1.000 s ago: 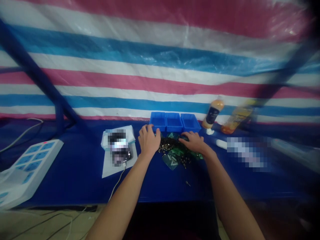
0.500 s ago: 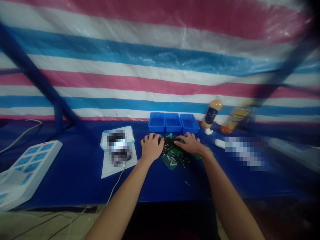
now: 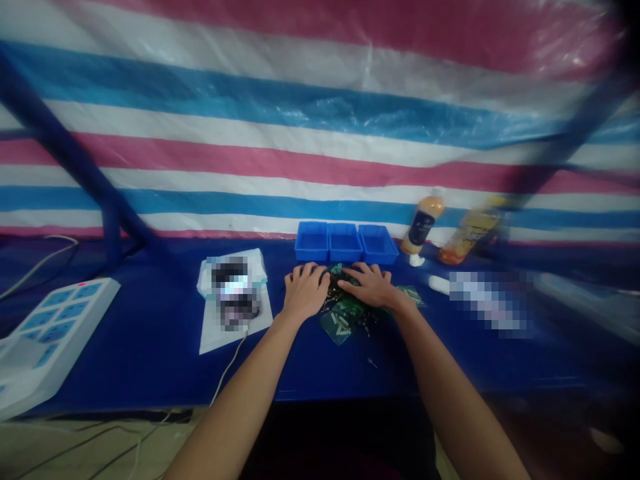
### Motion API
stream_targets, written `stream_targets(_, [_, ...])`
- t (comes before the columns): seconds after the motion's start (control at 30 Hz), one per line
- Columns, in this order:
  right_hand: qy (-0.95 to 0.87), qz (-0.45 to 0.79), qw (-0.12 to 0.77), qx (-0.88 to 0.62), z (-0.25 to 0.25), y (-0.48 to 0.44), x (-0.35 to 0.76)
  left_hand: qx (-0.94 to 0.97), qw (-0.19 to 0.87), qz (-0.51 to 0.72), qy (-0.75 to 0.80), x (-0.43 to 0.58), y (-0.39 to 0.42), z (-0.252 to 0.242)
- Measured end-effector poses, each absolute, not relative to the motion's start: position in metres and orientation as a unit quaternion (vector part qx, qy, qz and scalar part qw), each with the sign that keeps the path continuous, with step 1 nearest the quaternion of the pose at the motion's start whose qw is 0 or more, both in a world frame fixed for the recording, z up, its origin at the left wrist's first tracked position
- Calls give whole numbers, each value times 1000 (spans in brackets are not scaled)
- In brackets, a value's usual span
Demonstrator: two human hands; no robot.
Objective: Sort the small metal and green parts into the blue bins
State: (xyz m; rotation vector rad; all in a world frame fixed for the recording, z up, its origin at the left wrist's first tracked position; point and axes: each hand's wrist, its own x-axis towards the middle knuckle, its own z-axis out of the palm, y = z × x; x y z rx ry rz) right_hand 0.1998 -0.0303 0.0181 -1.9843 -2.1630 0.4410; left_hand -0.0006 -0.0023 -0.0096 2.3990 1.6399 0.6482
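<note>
A heap of small dark and brass-coloured parts (image 3: 357, 308), too small to make out, lies on the blue table (image 3: 320, 380). On the heap's left side rests my left hand (image 3: 305, 290), palm down with fingers spread. Across from it my right hand (image 3: 373, 287) lies over the heap, its thumb stretched toward the left hand. Clear packets are mixed in: one packet with pale strip-like pieces (image 3: 341, 327) is in front, another packet (image 3: 413, 295) shows beside my right wrist. The hands hide part of the pile. A single small metal piece (image 3: 371, 363) lies nearer the front edge.
Three blue bins (image 3: 344, 243) stand in a row behind the hands. To their right are two drink bottles (image 3: 423, 223) and a crumpled white scrap (image 3: 416, 261). A blurred-out device with a cable sits on white paper (image 3: 210, 333); a power strip (image 3: 65, 333) lies far left.
My right hand has shifted a little left over the heap, uncovering more of the packet beside its wrist. My left hand stays nearly in place. The view has tilted slightly.
</note>
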Motion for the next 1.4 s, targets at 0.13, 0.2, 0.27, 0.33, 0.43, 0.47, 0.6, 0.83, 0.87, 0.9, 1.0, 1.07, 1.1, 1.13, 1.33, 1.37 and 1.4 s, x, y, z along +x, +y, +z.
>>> stream_targets(0.13, [-731,158,76,-659,17,-30,201,814,87,208,536,0,-3,-9])
stream_targets(0.2, [-735,161,77,-655,17,-30,204,817,93,205,530,0,-4,-7])
stream_targets(0.27, [-739,161,80,-650,18,-30,206,820,95,205,526,0,-5,-4])
stream_targets(0.33, [-742,161,93,-644,18,-30,209,815,86,219,530,0,-7,-1])
stream_targets(0.43, [-742,156,128,-639,20,-31,213,783,44,261,563,0,-11,2])
stream_targets(0.47, [-743,152,137,-637,21,-31,213,768,31,271,580,0,-12,3])
stream_targets(0.6, [-758,130,146,-622,22,-30,211,730,51,254,632,1,-14,2])
stream_targets(0.83, [-759,114,145,-625,16,-26,208,747,119,233,612,6,-12,1])
stream_targets(0.87, [-755,114,144,-629,15,-25,208,747,124,237,609,6,-12,1])
stream_targets(0.9, [-752,116,143,-633,14,-24,208,742,126,242,612,6,-13,2])
stream_targets(1.0, [-747,117,148,-637,14,-23,208,704,104,258,654,7,-14,4])
stream_targets(1.07, [-745,116,158,-638,15,-23,207,685,83,258,677,6,-15,5])
stream_targets(1.1, [-744,117,162,-638,16,-24,207,683,81,253,680,6,-15,5])
stream_targets(1.13, [-743,119,165,-637,17,-25,206,685,86,247,680,6,-15,4])
stream_targets(1.33, [-732,125,189,-643,23,-28,206,700,134,242,658,5,-12,-1])
stream_targets(1.37, [-727,125,195,-647,24,-28,206,702,139,245,655,6,-12,-1])
stream_targets(1.4, [-721,128,202,-650,25,-28,207,704,142,247,651,6,-12,-2])
